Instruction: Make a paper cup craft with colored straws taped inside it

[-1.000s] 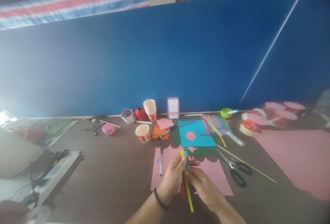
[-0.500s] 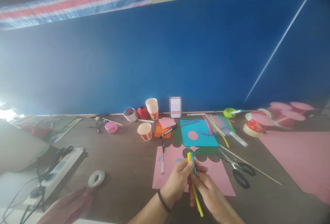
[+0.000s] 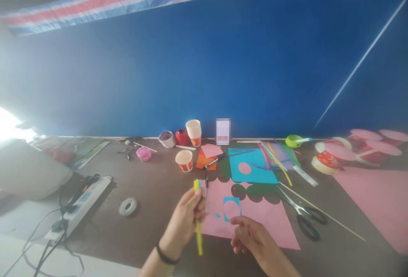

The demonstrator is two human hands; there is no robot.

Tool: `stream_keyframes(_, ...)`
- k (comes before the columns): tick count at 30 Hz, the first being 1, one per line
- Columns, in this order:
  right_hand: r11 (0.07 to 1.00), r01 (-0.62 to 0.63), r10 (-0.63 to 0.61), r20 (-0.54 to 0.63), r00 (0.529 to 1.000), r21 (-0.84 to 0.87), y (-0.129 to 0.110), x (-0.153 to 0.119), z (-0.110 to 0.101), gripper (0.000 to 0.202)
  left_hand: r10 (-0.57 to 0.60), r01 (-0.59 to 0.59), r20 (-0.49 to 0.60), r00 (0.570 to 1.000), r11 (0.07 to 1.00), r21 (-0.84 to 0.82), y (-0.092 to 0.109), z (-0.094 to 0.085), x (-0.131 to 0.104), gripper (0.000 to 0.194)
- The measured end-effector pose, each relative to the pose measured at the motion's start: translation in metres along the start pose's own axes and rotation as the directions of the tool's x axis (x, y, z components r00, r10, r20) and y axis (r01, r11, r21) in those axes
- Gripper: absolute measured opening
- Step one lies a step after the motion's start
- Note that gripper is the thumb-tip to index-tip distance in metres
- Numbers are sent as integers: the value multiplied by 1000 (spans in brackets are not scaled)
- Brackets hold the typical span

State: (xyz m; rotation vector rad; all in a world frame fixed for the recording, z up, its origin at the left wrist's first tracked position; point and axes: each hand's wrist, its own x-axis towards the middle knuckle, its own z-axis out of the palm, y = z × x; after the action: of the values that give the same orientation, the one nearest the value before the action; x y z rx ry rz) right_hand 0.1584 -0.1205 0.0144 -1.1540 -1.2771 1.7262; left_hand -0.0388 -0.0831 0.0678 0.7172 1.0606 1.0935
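My left hand [image 3: 186,209] is closed around a yellow strip and a blue strip [image 3: 199,243], which stand upright with the yellow one hanging below my fist. To its right, my right hand [image 3: 250,236] is open with bent fingers and holds nothing. Its index fingertip is at the lower edge of a small blue paper piece with a pink circle [image 3: 231,210]; whether it touches is unclear. Beneath both lies a pink sheet [image 3: 267,226] with scalloped cut-outs along its far edge. A pen [image 3: 207,183] rests on that sheet, partly behind my left hand.
Scissors [image 3: 302,213] and a thin wooden stick [image 3: 338,217] lie to the right. A blue sheet [image 3: 255,177], coloured strips [image 3: 287,170] and a paper cup [image 3: 184,161] stand farther back. Tape [image 3: 128,207] and a power strip [image 3: 83,209] are left; pink-topped cups [image 3: 330,155] are far right.
My left hand has moved left with the strips, and my right hand has let go of them. The small blue piece has come into view. Another person's hand at lower left has gone.
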Motion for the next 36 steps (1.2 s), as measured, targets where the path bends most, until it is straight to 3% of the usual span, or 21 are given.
stream_keyframes(2, 999, -32, 31, -14, 999, -14, 7, 2, -4, 57, 85, -49, -86, 993, 931, 361, 21, -46, -5, 30)
stream_keyframes(4, 998, -58, 58, -18, 998, -25, 10, 2, -8, 56, 286, -40, -203, 936, 663, 748, 45, -98, -10, 30)
stream_keyframes(6, 996, -77, 77, -9, 997, -39, 10, 1, -10, 53, 453, 127, -263, 852, 308, 943, 66, -151, -15, 28)
stream_keyframes(8, 993, -103, 103, -4, 995, -55, 10, 0, -10, 52, 466, 374, -370, 803, 89, 923, 81, -196, -23, 32)
stream_keyframes(11, 991, -113, 109, -56, 992, -66, 11, -2, -5, 53, 404, 567, -508, 761, -32, 823, 85, -242, -33, 56)
stream_keyframes(13, 993, -104, 98, -101, 990, -57, 12, -3, 0, 52, 352, 573, -524, 776, -45, 818, 78, -256, -36, 70)
stream_keyframes(15, 994, -99, 92, -121, 988, -53, 12, -3, 5, 51, 324, 527, -491, 809, -29, 850, 67, -260, -34, 70)
stream_keyframes(21, 992, -104, 98, -88, 991, -66, 13, -3, 5, 51, 278, 385, -377, 883, 29, 922, 51, -244, -18, 50)
stream_keyframes(25, 991, -107, 106, -18, 994, -76, 12, -4, 2, 50, 297, 276, -288, 910, 82, 958, 48, -212, -9, 42)
stream_keyframes(29, 994, -48, 45, -34, 998, -99, 3, -2, 11, 45, 296, 61, -117, 948, 193, 979, 37, -144, -5, 21)
stream_keyframes(32, 995, 70, -76, -84, 994, -67, -7, 3, 22, 42, 294, -183, 14, 956, 559, 809, 23, -76, -6, 19)
stream_keyframes(36, 978, 207, -206, -132, 970, -7, -25, 8, 25, 48, 232, -273, 145, 962, 779, 565, 2, 1, -3, 23)
